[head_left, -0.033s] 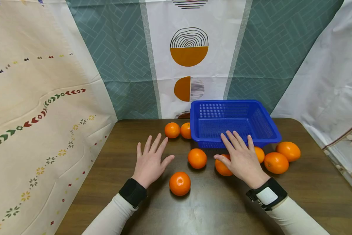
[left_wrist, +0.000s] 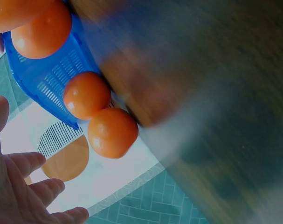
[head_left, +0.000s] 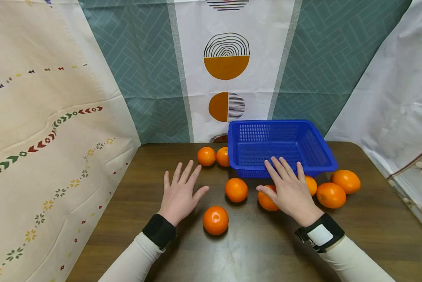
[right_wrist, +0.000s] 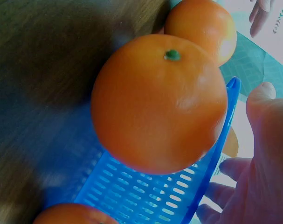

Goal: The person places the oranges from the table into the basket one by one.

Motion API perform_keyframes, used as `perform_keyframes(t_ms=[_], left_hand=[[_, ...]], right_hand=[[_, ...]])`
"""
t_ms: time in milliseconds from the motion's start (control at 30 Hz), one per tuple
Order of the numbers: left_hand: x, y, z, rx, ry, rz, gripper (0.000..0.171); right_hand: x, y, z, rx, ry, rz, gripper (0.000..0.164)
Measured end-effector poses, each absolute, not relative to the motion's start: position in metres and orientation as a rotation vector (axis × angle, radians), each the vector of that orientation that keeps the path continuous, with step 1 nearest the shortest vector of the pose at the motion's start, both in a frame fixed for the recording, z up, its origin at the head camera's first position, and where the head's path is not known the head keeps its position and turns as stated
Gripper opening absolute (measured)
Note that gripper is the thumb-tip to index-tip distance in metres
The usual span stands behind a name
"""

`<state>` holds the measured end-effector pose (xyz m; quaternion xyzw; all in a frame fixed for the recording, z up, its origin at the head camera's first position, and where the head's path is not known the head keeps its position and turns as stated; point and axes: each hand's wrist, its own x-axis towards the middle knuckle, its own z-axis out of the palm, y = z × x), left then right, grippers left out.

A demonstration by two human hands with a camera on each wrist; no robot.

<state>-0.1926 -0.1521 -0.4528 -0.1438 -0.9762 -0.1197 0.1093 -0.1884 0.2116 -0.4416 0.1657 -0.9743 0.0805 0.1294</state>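
Note:
My left hand [head_left: 180,196] is held over the left of the table, fingers spread, with nothing in it. To its right lie one orange [head_left: 216,220] nearer me and another orange [head_left: 236,190] farther off. Beyond its fingertips, two oranges [head_left: 206,156] sit against the left end of a blue plastic basket [head_left: 283,173]. My right hand [head_left: 291,195], also spread and holding nothing, overlaps the basket's front rim in the head view. It partly hides an orange [head_left: 266,199] by the thumb and another orange [head_left: 311,185] behind it. In the right wrist view, a large orange [right_wrist: 157,107] shows its green stem end.
Two more oranges [head_left: 331,195] rest side by side at the right, near the basket's corner. The brown wooden table [head_left: 253,254] meets a patterned cloth [head_left: 154,78] at the back. Pale cloths [head_left: 55,156] hang along both sides.

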Motion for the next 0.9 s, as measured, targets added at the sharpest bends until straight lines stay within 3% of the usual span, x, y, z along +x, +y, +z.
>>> perform_keyframes(t_ms=[900], left_hand=[[-0.195, -0.157, -0.449, -0.386, -2.867, -0.401, 0.078]], right_hand=[[-0.185, 0.233, -0.436, 0.433, -2.790, 0.287, 0.086]])
